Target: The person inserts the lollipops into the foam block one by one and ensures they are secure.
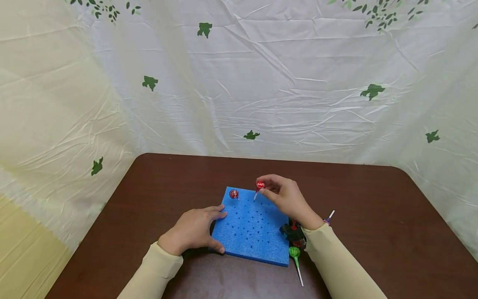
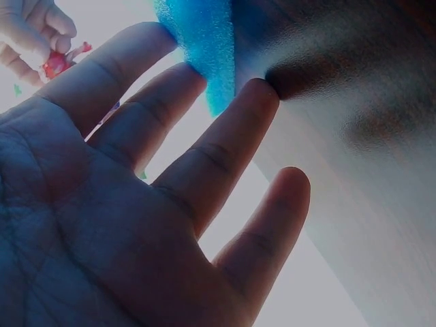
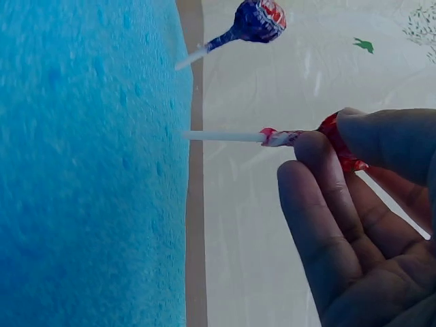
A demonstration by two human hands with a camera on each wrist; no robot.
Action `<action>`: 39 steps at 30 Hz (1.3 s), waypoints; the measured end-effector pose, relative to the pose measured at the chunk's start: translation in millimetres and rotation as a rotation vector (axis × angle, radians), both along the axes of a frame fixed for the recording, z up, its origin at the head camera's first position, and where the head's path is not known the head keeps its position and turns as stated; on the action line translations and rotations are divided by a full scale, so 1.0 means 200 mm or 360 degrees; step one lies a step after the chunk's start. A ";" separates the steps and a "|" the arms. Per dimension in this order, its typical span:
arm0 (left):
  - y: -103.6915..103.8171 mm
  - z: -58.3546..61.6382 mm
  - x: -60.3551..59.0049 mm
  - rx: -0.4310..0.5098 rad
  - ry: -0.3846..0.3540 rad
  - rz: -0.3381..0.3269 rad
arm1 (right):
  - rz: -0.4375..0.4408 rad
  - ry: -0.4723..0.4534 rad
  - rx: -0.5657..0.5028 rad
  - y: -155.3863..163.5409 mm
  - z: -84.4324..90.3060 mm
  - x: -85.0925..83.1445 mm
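Observation:
A blue foam board dotted with small holes lies on the table. My right hand pinches a red-wrapped lollipop by its head over the far part of the board. In the right wrist view the white stick points at the foam, its tip right at the surface. Another lollipop, in a blue and red wrapper, stands in the board by its stick, near the far left corner. My left hand rests against the board's left side, fingers spread and fairly straight, thumb at the front left corner.
A green lollipop lies right of the board, its stick toward me. Beside it, red-wrapped ones are partly hidden by my right wrist and a black wrist camera. A purple-wrapped lollipop lies beyond that wrist. A white curtain hangs behind the table.

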State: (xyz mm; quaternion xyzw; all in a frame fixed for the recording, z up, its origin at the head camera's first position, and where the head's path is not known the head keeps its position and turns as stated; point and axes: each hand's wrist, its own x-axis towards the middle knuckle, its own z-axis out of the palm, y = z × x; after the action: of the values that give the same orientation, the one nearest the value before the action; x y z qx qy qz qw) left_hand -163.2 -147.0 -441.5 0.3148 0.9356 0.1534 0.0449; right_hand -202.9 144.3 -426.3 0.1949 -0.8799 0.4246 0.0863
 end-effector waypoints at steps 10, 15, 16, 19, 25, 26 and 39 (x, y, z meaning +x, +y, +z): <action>0.00 0.00 0.00 0.0008 0.0003 -0.0001 | 0.0030 -0.0009 0.0012 0.00 0.00 0.01; -0.01 -0.01 0.00 0.0009 0.0011 -0.0002 | 0.0064 0.0008 0.0018 -0.01 -0.01 0.01; -0.01 -0.01 0.00 0.0009 0.0014 -0.0004 | 0.0069 0.0011 0.0023 -0.01 -0.01 0.01; 0.00 -0.01 0.00 0.0007 0.0020 -0.0008 | 0.0064 -0.0006 0.0045 -0.01 -0.01 0.01; 0.00 0.00 0.00 0.0008 0.0017 -0.0011 | 0.0064 -0.0014 0.0061 -0.02 -0.02 0.01; 0.00 0.00 0.00 0.0012 0.0013 -0.0012 | 0.0066 -0.0009 0.0061 -0.02 -0.02 0.01; -0.01 0.01 0.01 0.0008 0.0021 -0.0016 | 0.0038 -0.0034 0.0078 -0.02 -0.06 0.00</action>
State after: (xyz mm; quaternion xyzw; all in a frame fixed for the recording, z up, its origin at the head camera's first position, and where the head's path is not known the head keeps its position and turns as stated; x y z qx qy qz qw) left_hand -162.0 -148.7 -440.3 0.3205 0.9339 0.1535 0.0388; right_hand -203.7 139.7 -437.6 0.2030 -0.8885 0.4060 0.0670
